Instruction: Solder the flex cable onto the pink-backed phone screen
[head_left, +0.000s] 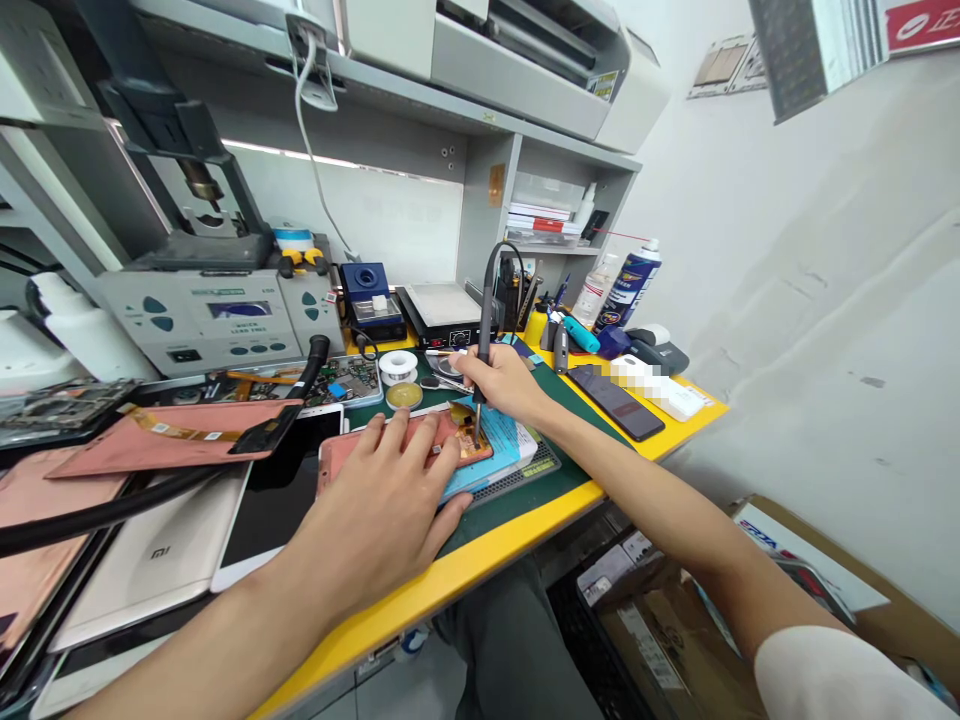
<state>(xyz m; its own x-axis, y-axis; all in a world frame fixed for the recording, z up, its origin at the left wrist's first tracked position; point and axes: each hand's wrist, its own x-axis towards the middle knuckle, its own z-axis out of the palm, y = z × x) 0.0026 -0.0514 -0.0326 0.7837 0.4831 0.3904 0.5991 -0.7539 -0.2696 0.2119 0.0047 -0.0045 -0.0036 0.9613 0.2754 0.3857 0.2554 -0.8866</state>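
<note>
My left hand [382,490] lies spread over a pink phone housing [341,450], its fingertips on the housing. A blue and white box [517,445] lies beneath the housing. My right hand [504,382] is closed round a dark, pen-like soldering iron [486,325] with a cable looping from its top. The iron stands nearly upright, its tip down at the gold-coloured parts [471,436] at the housing's right end. Whether the tip touches them is too small to tell. A solder spool [397,366] and a round yellow tin [403,396] sit just behind the housing.
Phones and housings [161,550] crowd the left, crossed by a black hose [135,510]. Behind stand a grey rework station [225,325] and a blue iron stand [367,290]. A dark phone [619,402], bottles and a spray can [628,285] are at right. The table has a yellow edge [420,610].
</note>
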